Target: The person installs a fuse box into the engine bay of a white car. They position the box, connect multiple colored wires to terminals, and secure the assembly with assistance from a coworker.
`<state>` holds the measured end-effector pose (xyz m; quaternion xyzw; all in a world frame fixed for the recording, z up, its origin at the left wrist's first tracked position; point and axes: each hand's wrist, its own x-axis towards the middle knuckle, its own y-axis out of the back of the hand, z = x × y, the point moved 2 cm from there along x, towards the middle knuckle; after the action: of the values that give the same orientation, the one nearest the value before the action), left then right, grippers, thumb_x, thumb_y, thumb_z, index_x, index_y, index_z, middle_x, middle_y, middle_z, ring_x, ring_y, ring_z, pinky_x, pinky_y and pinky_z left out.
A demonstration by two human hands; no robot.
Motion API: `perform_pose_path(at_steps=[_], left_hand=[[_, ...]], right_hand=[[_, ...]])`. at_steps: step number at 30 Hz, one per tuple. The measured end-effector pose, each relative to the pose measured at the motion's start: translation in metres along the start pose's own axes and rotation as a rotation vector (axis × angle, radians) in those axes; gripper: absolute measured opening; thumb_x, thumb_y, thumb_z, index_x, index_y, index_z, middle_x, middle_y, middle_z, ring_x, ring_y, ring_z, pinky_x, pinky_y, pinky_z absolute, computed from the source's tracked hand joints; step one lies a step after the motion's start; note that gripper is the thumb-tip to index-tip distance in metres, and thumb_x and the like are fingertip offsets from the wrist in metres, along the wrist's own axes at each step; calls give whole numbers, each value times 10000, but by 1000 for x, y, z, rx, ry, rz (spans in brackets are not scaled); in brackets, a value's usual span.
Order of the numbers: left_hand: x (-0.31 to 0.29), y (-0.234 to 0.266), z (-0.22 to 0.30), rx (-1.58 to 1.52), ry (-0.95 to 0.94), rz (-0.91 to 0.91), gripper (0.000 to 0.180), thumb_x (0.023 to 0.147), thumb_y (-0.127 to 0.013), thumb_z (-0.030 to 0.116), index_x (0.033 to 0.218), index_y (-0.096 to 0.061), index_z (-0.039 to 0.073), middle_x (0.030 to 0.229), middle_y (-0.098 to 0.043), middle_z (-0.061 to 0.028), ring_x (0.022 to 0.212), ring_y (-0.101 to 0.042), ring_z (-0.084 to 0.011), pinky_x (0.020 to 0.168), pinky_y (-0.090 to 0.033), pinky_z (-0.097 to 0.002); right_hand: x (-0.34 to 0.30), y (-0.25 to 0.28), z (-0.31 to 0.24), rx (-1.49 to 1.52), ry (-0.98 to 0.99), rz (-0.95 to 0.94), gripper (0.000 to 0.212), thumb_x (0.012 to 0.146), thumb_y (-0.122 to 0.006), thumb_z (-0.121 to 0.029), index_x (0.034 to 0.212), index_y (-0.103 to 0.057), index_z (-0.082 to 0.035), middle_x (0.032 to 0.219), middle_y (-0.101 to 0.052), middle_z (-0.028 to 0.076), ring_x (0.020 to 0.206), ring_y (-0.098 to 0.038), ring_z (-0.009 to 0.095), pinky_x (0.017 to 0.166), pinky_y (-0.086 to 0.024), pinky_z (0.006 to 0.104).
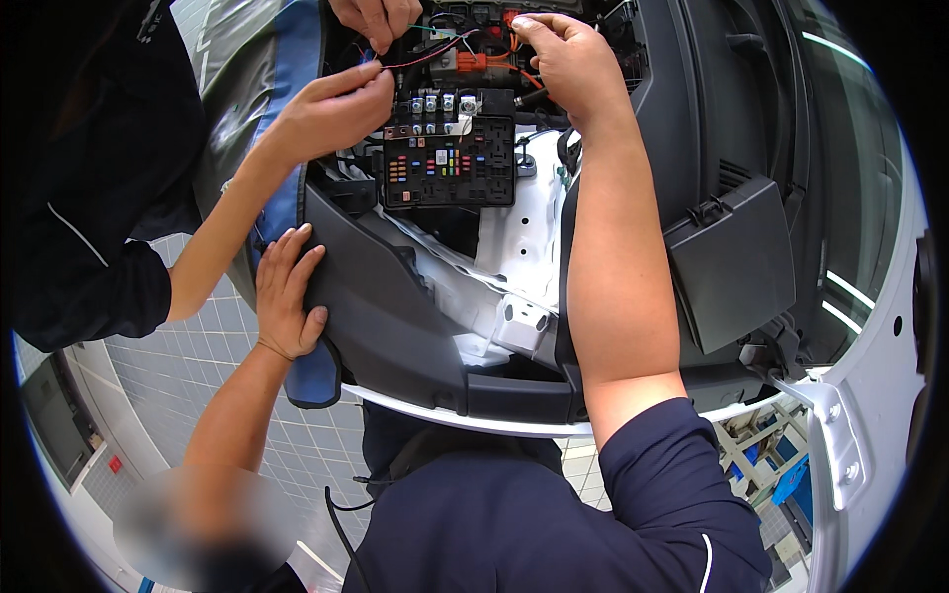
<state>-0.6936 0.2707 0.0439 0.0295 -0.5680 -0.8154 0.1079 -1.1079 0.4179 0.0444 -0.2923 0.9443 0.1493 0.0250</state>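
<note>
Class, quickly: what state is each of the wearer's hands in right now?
Left hand: open, fingers spread, resting on the blue cover.
Right hand: fingers curled at a small red part; whether they grip it cannot be told.

Thin wires (pixel 435 56), one dark red, stretch leftward from near your right hand's (pixel 575 69) fingertips; whether you pinch them is hard to tell. An orange connector (pixel 472 62) sits left of that grip, slightly nearer you. The blue-edged cover (pixel 315 376) drapes beneath your left hand (pixel 287 295).
</note>
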Motion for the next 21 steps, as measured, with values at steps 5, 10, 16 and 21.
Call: perform_pose_path(at_steps=[5, 10, 16, 21], left_hand=[[-1, 1, 0, 7, 4, 8, 727, 1007, -362, 605, 1404, -587, 40, 1541, -495, -226, 1452, -437, -423, 1214, -278, -536], [-1, 0, 0, 6, 1, 12, 731, 1010, -360, 608, 1408, -587, 37, 1539, -497, -227, 1451, -438, -423, 1214, -278, -535], [-1, 1, 1, 12, 6, 5, 727, 1015, -352, 603, 1410, -586, 40, 1539, -497, -223, 1452, -436, -419, 1216, -271, -538], [-2, 0, -1, 10, 10, -2, 733, 1010, -350, 613, 1412, -582, 46, 1546, -490, -221, 1457, -430, -418, 1218, -266, -540]], right_hand=[[-16, -2, -33, 65, -125, -47, 346, 999, -668, -294, 1207, -701, -18, 1045, -742, 92, 872, -704, 171, 630, -572, 319], [-13, -3, -30, 43, -138, -59, 354, 1001, -668, -311, 1215, -699, -30, 1048, -741, 84, 874, -703, 170, 624, -573, 333], [-13, -3, -29, 53, -133, -82, 356, 1002, -669, -310, 1216, -694, -26, 1037, -742, 75, 864, -701, 157, 629, -566, 329], [-13, -4, -27, 64, -126, -100, 351, 1007, -667, -301, 1215, -694, -19, 1005, -746, 67, 847, -700, 146, 637, -549, 313]])
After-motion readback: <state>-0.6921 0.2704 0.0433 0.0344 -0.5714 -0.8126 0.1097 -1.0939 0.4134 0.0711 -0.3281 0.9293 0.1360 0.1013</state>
